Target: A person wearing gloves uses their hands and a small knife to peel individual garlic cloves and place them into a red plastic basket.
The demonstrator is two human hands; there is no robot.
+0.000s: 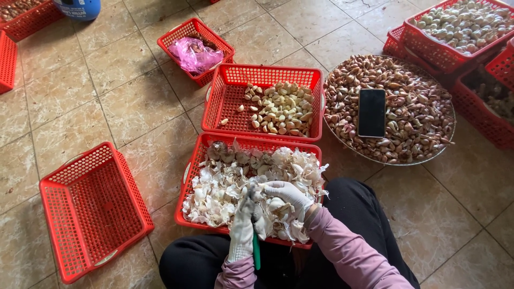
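My left hand (242, 227), in a white glove, is closed around a small knife with a green handle (256, 251). My right hand (289, 194), also gloved, pinches a garlic clove just above the red basket of garlic skins (188, 176) in front of my knees. Both hands meet over the skins. Beyond it stands a red basket (225, 101) holding peeled cloves (281, 109). To the right lies a round tray (443, 147) heaped with unpeeled cloves, with a black phone (371, 112) lying on top.
An empty red basket (91, 208) sits at my left on the tiled floor. A smaller red basket with a pink plastic bag (194, 53) stands further back. More red crates of garlic (460, 24) are stacked at the top right, others at the top left.
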